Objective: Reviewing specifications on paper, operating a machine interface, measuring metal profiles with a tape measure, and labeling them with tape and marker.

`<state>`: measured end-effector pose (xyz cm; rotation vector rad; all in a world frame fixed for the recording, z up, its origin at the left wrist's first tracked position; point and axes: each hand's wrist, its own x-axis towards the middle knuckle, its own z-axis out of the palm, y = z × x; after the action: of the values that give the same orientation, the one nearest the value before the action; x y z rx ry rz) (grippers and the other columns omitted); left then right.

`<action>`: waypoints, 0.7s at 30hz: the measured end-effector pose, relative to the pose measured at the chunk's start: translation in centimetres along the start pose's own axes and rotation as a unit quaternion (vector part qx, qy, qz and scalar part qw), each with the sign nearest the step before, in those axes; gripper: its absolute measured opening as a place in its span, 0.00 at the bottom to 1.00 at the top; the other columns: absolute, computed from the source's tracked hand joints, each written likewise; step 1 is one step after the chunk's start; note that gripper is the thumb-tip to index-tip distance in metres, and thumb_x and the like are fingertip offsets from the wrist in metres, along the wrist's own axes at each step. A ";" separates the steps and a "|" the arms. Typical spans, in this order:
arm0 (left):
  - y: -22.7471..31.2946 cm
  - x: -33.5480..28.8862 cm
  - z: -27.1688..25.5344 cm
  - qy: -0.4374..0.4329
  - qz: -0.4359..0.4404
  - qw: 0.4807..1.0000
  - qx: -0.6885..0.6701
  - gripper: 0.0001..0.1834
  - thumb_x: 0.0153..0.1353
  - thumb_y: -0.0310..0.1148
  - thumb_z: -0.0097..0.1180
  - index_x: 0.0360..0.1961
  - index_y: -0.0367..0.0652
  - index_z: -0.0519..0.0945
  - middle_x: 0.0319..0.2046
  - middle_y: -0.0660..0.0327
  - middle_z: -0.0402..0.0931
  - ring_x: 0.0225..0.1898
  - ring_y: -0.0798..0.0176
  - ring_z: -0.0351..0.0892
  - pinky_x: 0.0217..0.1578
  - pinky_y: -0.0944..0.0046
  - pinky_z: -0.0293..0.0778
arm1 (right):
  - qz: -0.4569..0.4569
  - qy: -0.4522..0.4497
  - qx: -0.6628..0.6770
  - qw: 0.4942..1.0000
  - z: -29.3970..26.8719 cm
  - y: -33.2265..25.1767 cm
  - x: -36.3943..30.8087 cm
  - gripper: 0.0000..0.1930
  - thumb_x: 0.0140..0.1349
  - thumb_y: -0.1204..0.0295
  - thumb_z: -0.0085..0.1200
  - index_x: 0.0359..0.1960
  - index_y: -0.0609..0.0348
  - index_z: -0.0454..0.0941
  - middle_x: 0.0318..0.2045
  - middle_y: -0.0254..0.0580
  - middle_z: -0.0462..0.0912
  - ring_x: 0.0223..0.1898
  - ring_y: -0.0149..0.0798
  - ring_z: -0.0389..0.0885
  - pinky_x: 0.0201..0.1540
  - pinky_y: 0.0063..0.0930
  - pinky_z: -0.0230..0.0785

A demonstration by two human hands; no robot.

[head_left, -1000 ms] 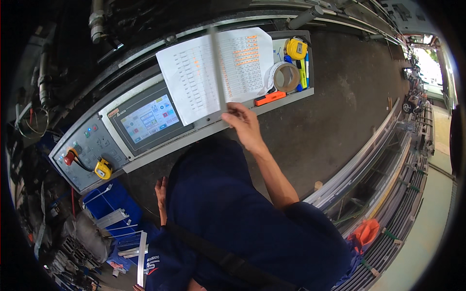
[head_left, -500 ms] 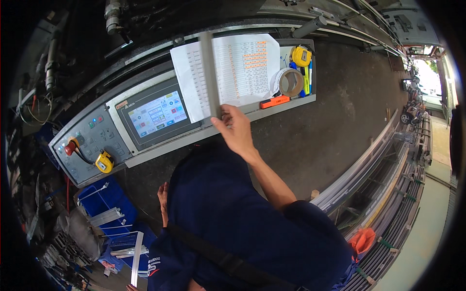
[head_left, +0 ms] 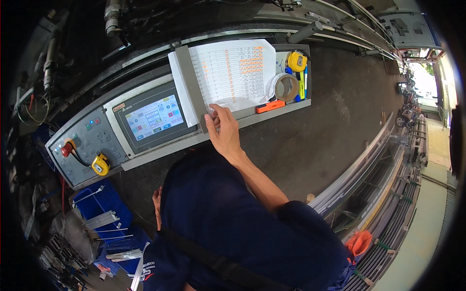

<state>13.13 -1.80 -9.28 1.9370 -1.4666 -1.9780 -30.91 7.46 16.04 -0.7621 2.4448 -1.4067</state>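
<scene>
A flat grey metal strip lies across the left part of several printed sheets on a machine console. My right hand is just right of the strip's lower end. Its thumb tip meets the strip's edge, while the loosely bent fingers rest over the paper, apart from the thumb. My left hand hangs low beside my dark blue shirt, seen edge-on with its fingers stretched out and nothing visible in them. Its forearm is mostly hidden by my body.
Left of the sheets are a touch screen, a red stop button and a yellow tape measure. Right of them lie a tape roll, another tape measure, pens and an orange tool. Blue crates and long metal profiles flank me.
The grey strip has shifted left over the sheets, uncovering more of the printed table. My right hand has moved a little left with it, and its fingers now lie beside the strip.
</scene>
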 end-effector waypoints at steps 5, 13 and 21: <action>1.8 -0.6 -0.9 0.000 0.003 1.000 0.031 0.25 0.70 0.47 0.57 0.49 0.31 0.81 0.40 0.55 0.83 0.41 0.63 0.80 0.44 0.63 0.74 | 0.012 -0.003 -0.008 1.000 -1.0 -0.1 1.8 0.17 0.69 0.71 0.53 0.57 0.59 0.75 0.35 0.48 0.76 0.30 0.45 0.78 0.35 0.38 0.72; 3.4 0.6 -0.7 0.010 0.004 1.000 0.015 0.26 0.70 0.48 0.57 0.50 0.30 0.79 0.42 0.54 0.82 0.43 0.60 0.79 0.47 0.60 0.73 | -0.051 0.013 -0.126 0.991 -1.1 1.1 4.0 0.17 0.66 0.75 0.52 0.57 0.56 0.77 0.32 0.45 0.77 0.27 0.43 0.76 0.33 0.38 0.70; 0.1 2.4 -1.1 -0.035 0.030 0.998 0.030 0.28 0.70 0.47 0.56 0.54 0.29 0.78 0.47 0.50 0.82 0.48 0.57 0.80 0.50 0.58 0.73 | -0.075 0.018 -0.143 0.987 -0.7 1.4 3.9 0.18 0.66 0.75 0.53 0.57 0.55 0.76 0.32 0.46 0.75 0.32 0.49 0.79 0.35 0.43 0.72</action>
<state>13.32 -3.91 -10.86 1.8391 -1.5998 -2.0186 -34.97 6.44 15.45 -1.0106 2.7024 -1.1357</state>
